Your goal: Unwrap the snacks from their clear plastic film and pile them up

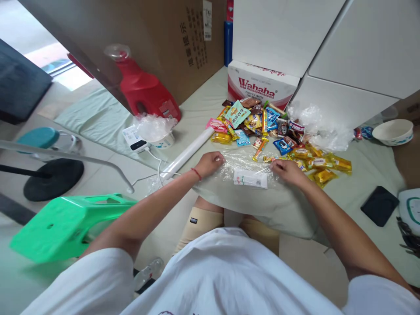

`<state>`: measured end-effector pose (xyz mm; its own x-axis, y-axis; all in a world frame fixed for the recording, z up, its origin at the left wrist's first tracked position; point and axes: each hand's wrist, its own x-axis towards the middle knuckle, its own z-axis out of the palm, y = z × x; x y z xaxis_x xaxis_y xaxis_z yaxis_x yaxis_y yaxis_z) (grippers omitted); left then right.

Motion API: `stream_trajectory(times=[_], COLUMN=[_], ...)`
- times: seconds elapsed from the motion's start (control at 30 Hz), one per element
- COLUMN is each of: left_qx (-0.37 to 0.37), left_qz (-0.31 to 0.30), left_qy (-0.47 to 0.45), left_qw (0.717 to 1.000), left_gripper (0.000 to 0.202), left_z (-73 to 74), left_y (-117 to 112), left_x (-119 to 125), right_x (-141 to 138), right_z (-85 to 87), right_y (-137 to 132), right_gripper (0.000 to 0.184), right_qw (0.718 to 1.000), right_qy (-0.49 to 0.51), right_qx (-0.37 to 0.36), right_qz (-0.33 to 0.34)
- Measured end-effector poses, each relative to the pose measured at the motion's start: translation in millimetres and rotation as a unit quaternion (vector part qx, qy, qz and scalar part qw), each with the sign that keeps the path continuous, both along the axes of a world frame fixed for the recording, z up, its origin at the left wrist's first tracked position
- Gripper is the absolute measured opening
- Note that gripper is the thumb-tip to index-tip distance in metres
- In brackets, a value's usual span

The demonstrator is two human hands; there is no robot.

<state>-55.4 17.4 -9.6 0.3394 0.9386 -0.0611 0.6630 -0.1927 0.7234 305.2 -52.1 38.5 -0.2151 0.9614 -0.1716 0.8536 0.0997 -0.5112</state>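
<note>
A clear plastic bag (244, 164) lies flat on the pale green sheet in front of me. My left hand (210, 162), with a red string at the wrist, is closed and pinches the bag's left edge. My right hand (286, 169) pinches the bag's right side with curled fingers. A white flat packet (251, 179) rests at the bag's near edge between both hands. Just behind the bag lies a heap of wrapped snacks and candies (262, 127), with yellow packets (323, 168) to the right of my right hand.
A white roll (188, 153) lies left of the bag. A red detergent jug (144, 89), a Wahaha carton (260, 85), crumpled plastic (323, 129), a bowl (393, 131), a black phone (379, 205) and a green stool (70, 223) surround the spot.
</note>
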Motion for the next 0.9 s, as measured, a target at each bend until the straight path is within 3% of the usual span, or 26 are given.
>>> stream_trajectory(times=[0.13, 0.2, 0.27, 0.3, 0.37, 0.43, 0.5, 0.6, 0.73, 0.9], left_qx=[0.113, 0.186, 0.266, 0.292, 0.292, 0.251, 0.204, 0.188, 0.200, 0.167], left_qz=[0.167, 0.227, 0.233, 0.206, 0.045, -0.111, -0.181, -0.197, -0.193, -0.167], left_qy=[0.090, 0.089, 0.068, 0.062, 0.085, 0.144, 0.197, 0.232, 0.230, 0.162], left_qw=[0.975, 0.952, 0.933, 0.932, 0.952, 0.951, 0.942, 0.934, 0.933, 0.958], left_gripper=[0.024, 0.022, 0.028, 0.032, 0.036, 0.039, 0.042, 0.044, 0.044, 0.042], left_z=[1.2, 10.8, 22.1, 26.6, 30.6, 26.8, 18.1, 5.6, 0.5, -5.5], left_y=[20, 9, -15, -29, -58, -80, -91, -96, -95, -98], left_x=[-2, -7, -4, 3, 26, 53, 74, 86, 84, 77], right_x=[-12, -24, -41, -50, -69, -83, -88, -82, -72, -74], right_z=[8.2, 13.8, 15.4, 14.1, 8.7, 3.3, 2.2, 11.0, 22.1, -3.6], right_y=[31, 42, 55, 63, 79, 95, 107, 107, 64, -13], right_gripper=[0.025, 0.027, 0.031, 0.033, 0.039, 0.035, 0.021, 0.015, 0.020, 0.037], right_qw=[0.978, 0.967, 0.962, 0.961, 0.960, 0.960, 0.961, 0.969, 0.970, 0.951], right_qy=[-0.187, -0.199, -0.183, -0.178, -0.190, -0.217, -0.227, -0.184, -0.076, -0.083], right_qx=[0.089, 0.156, 0.185, 0.179, 0.138, 0.067, 0.006, -0.011, 0.028, 0.095], right_qz=[-0.019, 0.017, 0.080, 0.113, 0.154, 0.163, 0.157, 0.167, 0.229, 0.281])
